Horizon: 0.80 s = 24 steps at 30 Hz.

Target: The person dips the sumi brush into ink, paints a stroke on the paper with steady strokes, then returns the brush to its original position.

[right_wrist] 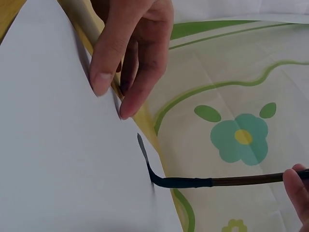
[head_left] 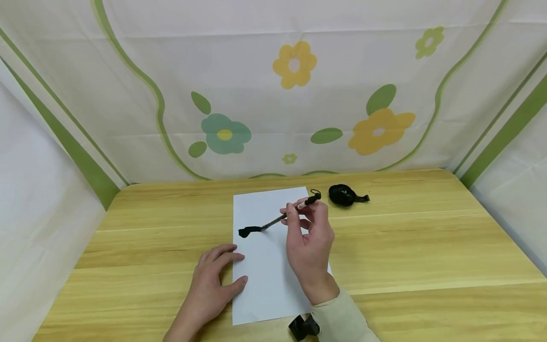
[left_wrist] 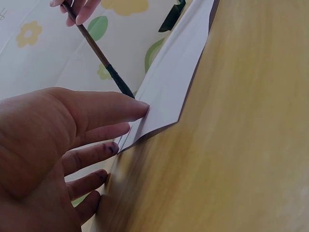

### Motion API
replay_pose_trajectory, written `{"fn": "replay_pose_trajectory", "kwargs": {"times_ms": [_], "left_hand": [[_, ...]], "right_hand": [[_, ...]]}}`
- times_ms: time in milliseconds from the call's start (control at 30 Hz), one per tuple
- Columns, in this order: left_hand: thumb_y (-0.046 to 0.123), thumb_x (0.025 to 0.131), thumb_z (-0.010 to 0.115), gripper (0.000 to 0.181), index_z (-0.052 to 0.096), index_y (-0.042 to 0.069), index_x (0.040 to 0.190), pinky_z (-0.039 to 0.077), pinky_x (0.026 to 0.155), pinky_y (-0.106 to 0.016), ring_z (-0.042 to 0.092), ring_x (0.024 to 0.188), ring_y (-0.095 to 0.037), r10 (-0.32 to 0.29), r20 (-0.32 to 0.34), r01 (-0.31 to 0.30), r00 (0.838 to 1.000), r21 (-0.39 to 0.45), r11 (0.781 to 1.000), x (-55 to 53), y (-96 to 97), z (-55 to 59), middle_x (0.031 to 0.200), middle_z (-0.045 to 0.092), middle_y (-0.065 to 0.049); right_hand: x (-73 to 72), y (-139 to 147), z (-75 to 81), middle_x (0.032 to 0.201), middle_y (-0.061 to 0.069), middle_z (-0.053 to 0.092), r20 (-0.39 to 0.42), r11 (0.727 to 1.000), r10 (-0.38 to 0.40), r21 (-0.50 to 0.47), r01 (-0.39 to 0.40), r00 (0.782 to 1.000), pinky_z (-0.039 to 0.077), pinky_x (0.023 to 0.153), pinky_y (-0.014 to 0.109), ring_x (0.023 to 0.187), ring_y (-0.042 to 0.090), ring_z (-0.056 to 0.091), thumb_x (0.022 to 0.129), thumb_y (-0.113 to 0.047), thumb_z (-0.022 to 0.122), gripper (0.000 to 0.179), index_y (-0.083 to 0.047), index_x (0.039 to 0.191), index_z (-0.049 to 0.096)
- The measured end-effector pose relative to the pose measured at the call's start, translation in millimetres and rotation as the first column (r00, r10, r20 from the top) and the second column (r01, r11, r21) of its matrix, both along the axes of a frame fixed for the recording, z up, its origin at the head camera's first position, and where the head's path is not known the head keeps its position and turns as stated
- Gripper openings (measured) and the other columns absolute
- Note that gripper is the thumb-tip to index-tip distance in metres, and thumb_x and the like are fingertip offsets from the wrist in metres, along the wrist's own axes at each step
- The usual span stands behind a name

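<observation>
A white sheet of paper lies on the table. My right hand pinches a writing brush by its dark shaft, above the sheet. The dark bristle tip of the brush touches the paper and bends against it, at the right end of a thick black ink stroke. At the sheet's left edge, my left hand rests with fingers spread, thumb and fingertips on the paper's border. Dark smudges mark some of its fingers. In the left wrist view, the near edge of the paper lifts slightly.
To the right of the paper's far corner sits a glossy black rounded object with a short tail. A small black block-shaped device is by my right wrist. Behind the wooden table hangs a white flowered cloth.
</observation>
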<state>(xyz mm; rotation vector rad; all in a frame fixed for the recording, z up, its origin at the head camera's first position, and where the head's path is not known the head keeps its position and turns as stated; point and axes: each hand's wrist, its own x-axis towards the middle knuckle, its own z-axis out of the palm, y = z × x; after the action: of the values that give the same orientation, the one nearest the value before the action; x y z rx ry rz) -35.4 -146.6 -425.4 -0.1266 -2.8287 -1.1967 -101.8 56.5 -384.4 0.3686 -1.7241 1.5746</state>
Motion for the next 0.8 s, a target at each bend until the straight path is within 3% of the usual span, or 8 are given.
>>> {"fn": "replay_pose_trajectory", "kwargs": {"times_ms": [500, 800], "left_hand": [[0.017, 0.085, 0.092, 0.034, 0.078, 0.024, 0.115, 0.043, 0.111, -0.059, 0.053, 0.135, -0.03, -0.009, -0.035, 0.009, 0.999, -0.011, 1.0, 0.1, -1.0, -3.9, 0.145, 0.066, 0.0], [0.017, 0.084, 0.092, 0.034, 0.078, 0.023, 0.115, 0.044, 0.11, -0.057, 0.053, 0.134, -0.029, -0.011, -0.029, 0.01, 1.0, -0.006, 1.0, -0.4, -0.9, -4.2, 0.145, 0.066, 0.001]], "right_hand": [[-4.3, 10.7, 2.9, 0.099, 0.019, 0.067, -0.003, 0.999, -0.048, 0.005, 0.048, 0.999, 0.065, 0.065, 0.03, 0.086, 0.023, 0.079, 0.102, 0.006, 0.066, 0.015, 0.011, 0.11, 0.055], [-6.6, 18.9, 6.0, 0.101, 0.02, 0.067, 0.018, 0.996, -0.086, -0.018, 0.086, 0.996, 0.064, 0.066, 0.027, 0.087, 0.013, 0.078, 0.102, 0.004, 0.067, 0.017, 0.011, 0.112, 0.055]]}}
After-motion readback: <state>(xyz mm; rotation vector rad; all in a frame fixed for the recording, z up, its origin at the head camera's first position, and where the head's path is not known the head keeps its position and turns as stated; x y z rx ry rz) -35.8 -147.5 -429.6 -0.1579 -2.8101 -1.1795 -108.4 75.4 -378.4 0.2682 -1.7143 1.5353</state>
